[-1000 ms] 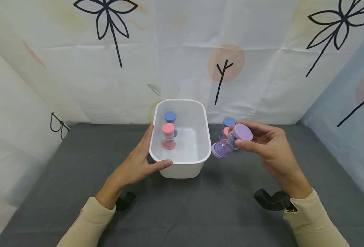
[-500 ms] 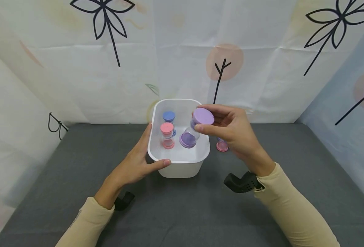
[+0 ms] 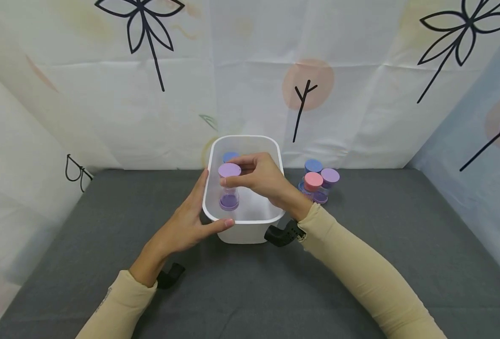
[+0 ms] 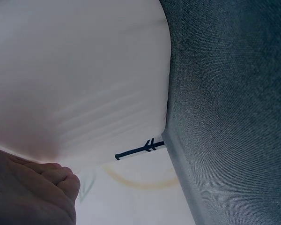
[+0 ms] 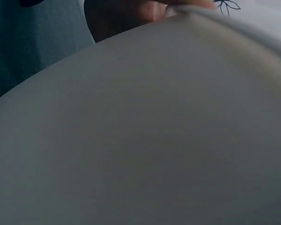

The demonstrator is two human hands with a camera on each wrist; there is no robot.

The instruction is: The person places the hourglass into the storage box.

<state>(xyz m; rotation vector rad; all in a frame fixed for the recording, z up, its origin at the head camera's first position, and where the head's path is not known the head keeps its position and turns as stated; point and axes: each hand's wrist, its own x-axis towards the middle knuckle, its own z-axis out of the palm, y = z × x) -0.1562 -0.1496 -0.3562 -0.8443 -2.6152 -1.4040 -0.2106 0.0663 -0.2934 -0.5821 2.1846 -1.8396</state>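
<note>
My right hand [image 3: 260,179] reaches inside the white plastic bin [image 3: 250,231] and pinches a purple-capped sand timer [image 3: 229,202] by its upper part. That timer is upright over the left side of the bin, covering the pink timer behind it. Just past it shows the blue cap of another sand timer [image 3: 231,157]. With fingers straight along the outer left wall and thumb over the front rim, my left hand [image 3: 187,221] steadies the bin. The left wrist view shows the bin's wall [image 4: 84,84] beside my left fingers [image 4: 68,184]. The bin's outer wall fills most of the right wrist view.
Right of the bin stand a blue sand timer [image 3: 313,165], a pink sand timer [image 3: 313,181] and a purple sand timer [image 3: 330,176], close together. A dark grey cloth [image 3: 233,292] covers the table. Behind it hangs a patterned white curtain [image 3: 250,84].
My right hand has carried the purple sand timer leftward from beside the bin into its left side, turning it from tilted to upright. My left hand has stayed on the bin.
</note>
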